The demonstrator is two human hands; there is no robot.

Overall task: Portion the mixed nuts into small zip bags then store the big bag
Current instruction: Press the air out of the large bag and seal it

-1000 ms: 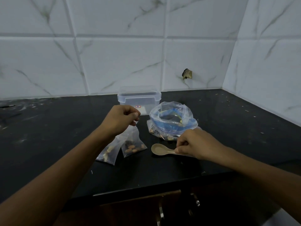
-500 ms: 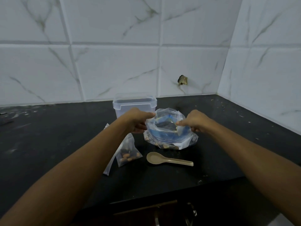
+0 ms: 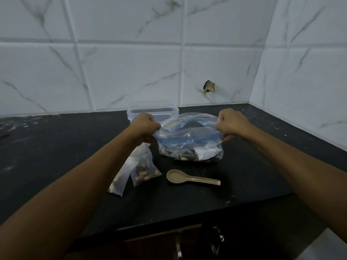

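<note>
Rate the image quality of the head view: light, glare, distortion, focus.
Head view: dim, cool light; the black counter swallows detail. Faint sheen on the big bag, no hard glare. Wide-angle bending stretches both forearms. Print on the bag is too soft to read.

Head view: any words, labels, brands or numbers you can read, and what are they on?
Nothing legible.
Dark printed packet inside the big clear plastic zip bag: small light print, too blurred to read.
Clear plastic lidded container: no label shows.
Small clear zip bags of nuts, beige spoon: no text.
</note>
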